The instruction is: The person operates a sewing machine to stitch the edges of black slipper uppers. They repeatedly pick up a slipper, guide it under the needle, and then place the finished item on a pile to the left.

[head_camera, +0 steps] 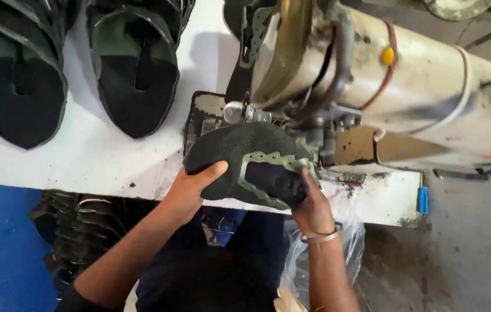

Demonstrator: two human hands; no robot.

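Black mesh shoe upper (pixel 240 156) with an olive-green perforated trim lies at the near edge of the white table (pixel 95 156), directly under the head of the sewing machine (pixel 384 81). Its far end sits up against the machine's needle area; exact contact with the needle cannot be told.

Left hand (pixel 190 190): grip closed on the upper's near left edge, thumb laid on top of the black mesh, fingers hidden beneath it.

Right hand (pixel 314 208): grip closed on the upper's right side, fingers pressed against the green trim beside the dark opening. A metal bangle (pixel 322 236) sits on this wrist.

Sewing machine: cream-coloured body, worn and stained, with a yellow bead and cords on its side. It extends from the upper towards the right of the frame.

Two finished uppers lie on the table at the far left, well apart from the hands: the first (pixel 17 86) at the frame edge, the second (pixel 135 81) just beside it. Both are black with green straps.

A stack of dark pieces (pixel 75 231) sits below the table edge, left of the left forearm. A clear plastic bag (pixel 346 248) hangs beside the right forearm. A small blue item (pixel 423 200) is at the table's right end.
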